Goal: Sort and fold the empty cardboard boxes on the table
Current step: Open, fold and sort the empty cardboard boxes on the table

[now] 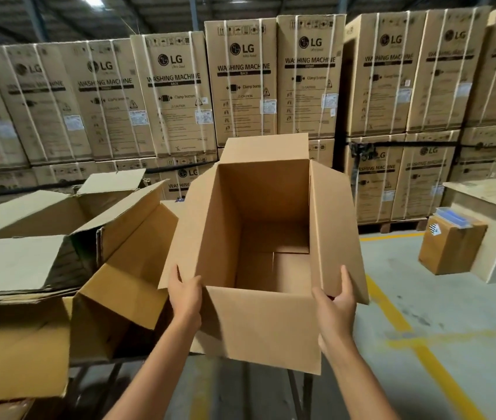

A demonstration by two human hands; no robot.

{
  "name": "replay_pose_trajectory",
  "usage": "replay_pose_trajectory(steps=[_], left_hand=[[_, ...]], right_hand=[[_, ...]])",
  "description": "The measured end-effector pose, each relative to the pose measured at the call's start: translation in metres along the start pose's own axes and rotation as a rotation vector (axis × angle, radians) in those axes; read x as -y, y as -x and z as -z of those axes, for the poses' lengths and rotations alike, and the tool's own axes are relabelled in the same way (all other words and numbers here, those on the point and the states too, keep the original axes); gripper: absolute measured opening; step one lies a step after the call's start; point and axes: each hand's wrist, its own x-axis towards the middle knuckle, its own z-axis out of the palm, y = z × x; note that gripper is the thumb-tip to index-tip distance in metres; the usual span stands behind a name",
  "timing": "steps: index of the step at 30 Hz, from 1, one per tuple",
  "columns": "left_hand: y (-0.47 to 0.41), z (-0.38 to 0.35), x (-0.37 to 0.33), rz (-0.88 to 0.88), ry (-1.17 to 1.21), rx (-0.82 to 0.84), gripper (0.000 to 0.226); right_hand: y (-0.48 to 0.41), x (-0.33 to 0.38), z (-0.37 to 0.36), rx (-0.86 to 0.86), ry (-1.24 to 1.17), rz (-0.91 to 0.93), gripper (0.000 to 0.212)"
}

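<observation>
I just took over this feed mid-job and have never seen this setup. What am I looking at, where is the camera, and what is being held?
There is no machine here. A person works bare-handed, and the single picture comes from a camera worn on their head, looking forward and down. The left hand and right hand grip the near corners of an open cardboard box, which is empty with its flaps spread. To its left a second box lies on its side, beside a stack of flattened cardboard. Behind stand strapped washing machine cartons.
</observation>
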Motion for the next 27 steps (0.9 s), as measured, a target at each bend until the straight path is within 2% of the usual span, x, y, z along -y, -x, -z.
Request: replay_pose_trajectory(steps=[6, 14, 27], left_hand=[[0.014, 0.010, -0.007, -0.083, 0.087, -0.112, 0.059], [0.012, 0.047, -0.040, -0.235, 0.089, -0.051, 0.059], [-0.041, 0.195, -0.157, -0.512, 0.239, 0.074, 0.063]], right_hand=[[0.017, 0.021, 0.008, -0.024, -0.100, 0.067, 0.074], [0.060, 0.031, -0.002, -0.067, -0.155, 0.148, 0.067], [0.165, 0.105, -0.125, -0.007, -0.259, 0.440, 0.073]])
